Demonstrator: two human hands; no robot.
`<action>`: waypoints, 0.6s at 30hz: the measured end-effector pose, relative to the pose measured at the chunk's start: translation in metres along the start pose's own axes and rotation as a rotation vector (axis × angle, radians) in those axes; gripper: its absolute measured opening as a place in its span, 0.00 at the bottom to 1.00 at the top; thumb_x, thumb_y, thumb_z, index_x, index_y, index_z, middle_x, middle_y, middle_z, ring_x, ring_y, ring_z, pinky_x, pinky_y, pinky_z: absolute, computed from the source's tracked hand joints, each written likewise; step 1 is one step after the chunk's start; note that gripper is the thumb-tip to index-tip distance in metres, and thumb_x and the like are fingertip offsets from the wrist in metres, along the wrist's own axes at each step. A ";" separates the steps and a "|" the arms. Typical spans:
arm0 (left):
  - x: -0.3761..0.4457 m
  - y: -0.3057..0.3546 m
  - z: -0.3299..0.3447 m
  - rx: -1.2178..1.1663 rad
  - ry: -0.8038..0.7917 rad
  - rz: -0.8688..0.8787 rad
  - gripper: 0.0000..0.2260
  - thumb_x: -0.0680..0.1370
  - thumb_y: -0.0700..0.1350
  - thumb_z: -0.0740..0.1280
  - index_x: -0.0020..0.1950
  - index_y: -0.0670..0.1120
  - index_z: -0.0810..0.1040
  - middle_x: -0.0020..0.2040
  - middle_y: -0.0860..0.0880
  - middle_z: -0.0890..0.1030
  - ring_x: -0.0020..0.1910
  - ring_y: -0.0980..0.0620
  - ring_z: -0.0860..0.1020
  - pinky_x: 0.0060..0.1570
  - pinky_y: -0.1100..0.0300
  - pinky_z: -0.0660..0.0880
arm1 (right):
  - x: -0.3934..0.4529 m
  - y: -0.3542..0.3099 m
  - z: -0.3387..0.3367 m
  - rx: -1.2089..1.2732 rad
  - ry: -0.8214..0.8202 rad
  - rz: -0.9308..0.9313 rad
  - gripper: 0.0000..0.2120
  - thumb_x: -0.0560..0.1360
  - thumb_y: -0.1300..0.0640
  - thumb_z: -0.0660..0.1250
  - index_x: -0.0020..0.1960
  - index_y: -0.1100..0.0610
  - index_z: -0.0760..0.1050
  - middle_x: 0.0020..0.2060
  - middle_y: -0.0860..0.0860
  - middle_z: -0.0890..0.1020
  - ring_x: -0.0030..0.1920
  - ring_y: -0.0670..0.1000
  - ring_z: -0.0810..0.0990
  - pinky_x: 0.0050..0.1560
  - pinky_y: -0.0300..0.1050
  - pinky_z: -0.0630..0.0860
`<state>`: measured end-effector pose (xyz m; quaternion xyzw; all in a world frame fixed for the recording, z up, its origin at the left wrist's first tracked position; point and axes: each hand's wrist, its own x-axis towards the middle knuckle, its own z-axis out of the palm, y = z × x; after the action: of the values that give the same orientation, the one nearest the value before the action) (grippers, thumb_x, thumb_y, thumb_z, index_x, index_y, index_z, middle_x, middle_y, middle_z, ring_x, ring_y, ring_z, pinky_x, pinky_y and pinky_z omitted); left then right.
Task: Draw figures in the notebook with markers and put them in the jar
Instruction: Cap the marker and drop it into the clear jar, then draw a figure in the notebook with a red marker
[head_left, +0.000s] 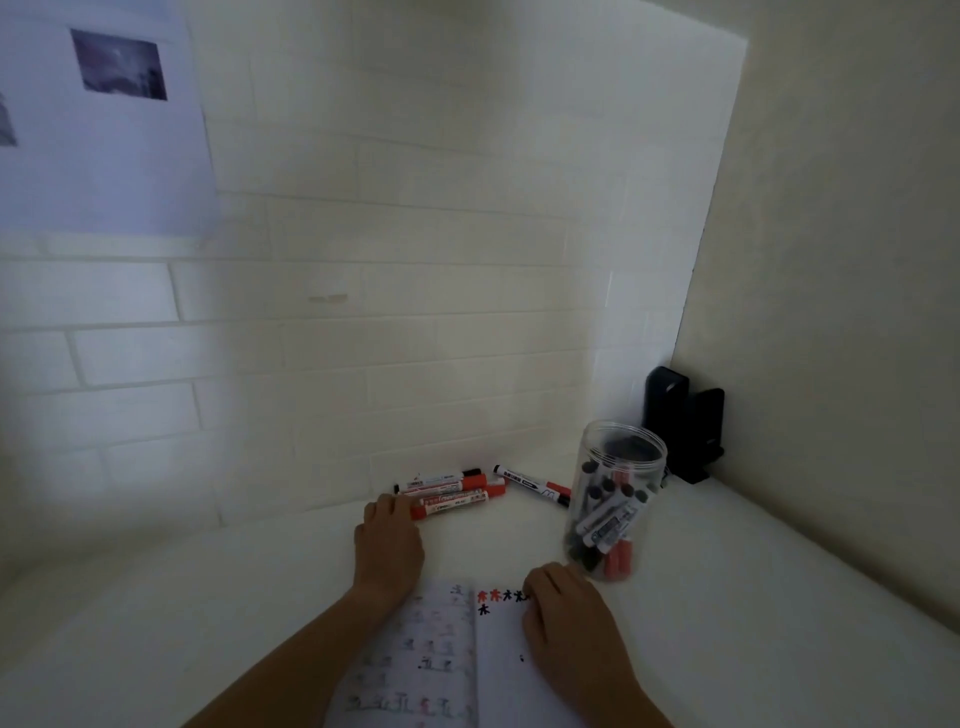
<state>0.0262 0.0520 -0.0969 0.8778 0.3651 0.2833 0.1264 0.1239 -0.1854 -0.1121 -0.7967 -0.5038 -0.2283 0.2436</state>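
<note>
The left hand (388, 545) is reaching forward, fingers touching the loose markers (451, 493); grasp undeterminable. The right hand (563, 616) is resting curled on the open notebook (447, 670), holding nothing visible, beside the clear jar (613, 499) containing markers.

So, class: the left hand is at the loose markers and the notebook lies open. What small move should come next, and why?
Probably the left hand should close on one marker from the pile and lift it. Its fingers touch the pile but hold nothing yet, the right hand rests on the open notebook, and its right page is mostly blank.
</note>
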 end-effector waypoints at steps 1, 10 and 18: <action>0.000 0.000 0.001 0.015 0.001 0.006 0.14 0.77 0.40 0.67 0.63 0.44 0.77 0.57 0.42 0.77 0.57 0.40 0.74 0.52 0.46 0.72 | 0.000 0.000 0.001 0.006 -0.001 0.004 0.06 0.73 0.54 0.57 0.42 0.49 0.73 0.38 0.44 0.76 0.37 0.47 0.75 0.37 0.38 0.73; -0.003 0.007 -0.001 -0.016 0.087 0.112 0.07 0.77 0.38 0.69 0.55 0.43 0.79 0.55 0.41 0.78 0.55 0.38 0.75 0.50 0.44 0.73 | -0.002 -0.003 -0.004 0.037 -0.007 0.005 0.07 0.74 0.56 0.57 0.43 0.52 0.73 0.39 0.46 0.75 0.40 0.49 0.74 0.40 0.41 0.73; -0.032 0.035 -0.021 -0.142 0.184 0.508 0.09 0.82 0.42 0.58 0.48 0.45 0.77 0.47 0.49 0.76 0.46 0.47 0.73 0.44 0.52 0.74 | 0.000 -0.009 -0.010 -0.039 0.128 -0.021 0.11 0.74 0.58 0.58 0.50 0.57 0.77 0.51 0.53 0.79 0.51 0.54 0.78 0.50 0.47 0.79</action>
<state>0.0155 0.0054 -0.0777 0.9006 0.1226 0.4095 0.0789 0.1146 -0.1881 -0.1023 -0.7796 -0.4911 -0.2912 0.2573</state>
